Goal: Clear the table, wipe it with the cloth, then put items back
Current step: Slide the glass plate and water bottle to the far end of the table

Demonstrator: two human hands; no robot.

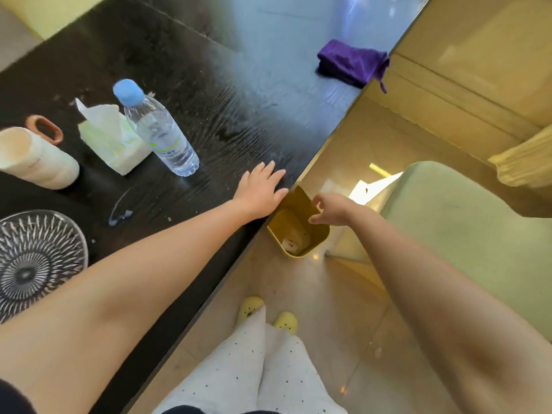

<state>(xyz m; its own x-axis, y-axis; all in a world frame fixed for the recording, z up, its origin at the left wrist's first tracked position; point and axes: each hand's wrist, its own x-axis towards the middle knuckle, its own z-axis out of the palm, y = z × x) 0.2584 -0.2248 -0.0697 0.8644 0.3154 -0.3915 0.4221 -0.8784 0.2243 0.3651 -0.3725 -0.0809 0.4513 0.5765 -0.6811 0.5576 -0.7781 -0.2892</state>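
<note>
Head view: the left hand [263, 191] is being laid flat, fingers spread, on the table [227, 94] edge. The right hand [331, 209] is being held loosely curled, empty, over the yellow bin [316, 237]. The purple cloth [351, 61] is lying folded at one o'clock.

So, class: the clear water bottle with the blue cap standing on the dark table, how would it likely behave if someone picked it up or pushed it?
The water bottle looks mostly full, so probably fairly heavy for its size. It is tall and narrow, so a push near the blue cap could tip it, and it might then roll. Its thin clear plastic would likely give slightly under the fingers.
</note>
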